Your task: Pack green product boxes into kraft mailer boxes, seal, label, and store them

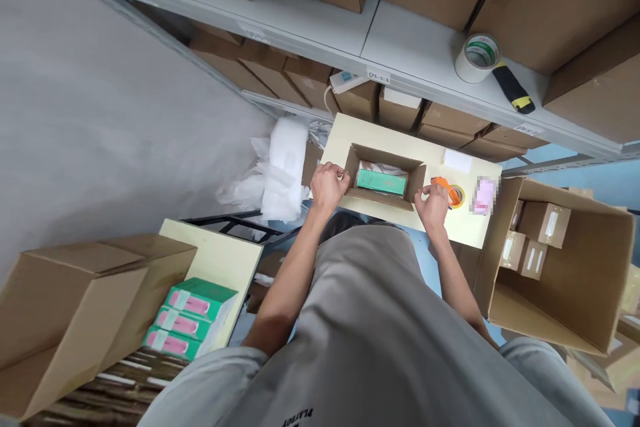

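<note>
A small open cardboard box [363, 155] stands on a pale yellow table [450, 230]. Inside it lies a green product box [381, 181] on white padding. My left hand [327, 185] is closed on the box's left side flap. My right hand [433, 207] is closed on the right flap at the near corner. Just beyond my right hand lies an orange tape dispenser [450, 190] with a tape roll.
A big open carton [590, 280] with small boxes stands at the right. A second yellow table [220, 257] at the left carries stacked green boxes [193, 317] beside an open carton [75, 307]. White foam wrap [283, 167] lies left of the table. Shelves behind hold cartons, a tape roll [479, 57] and a knife [514, 89].
</note>
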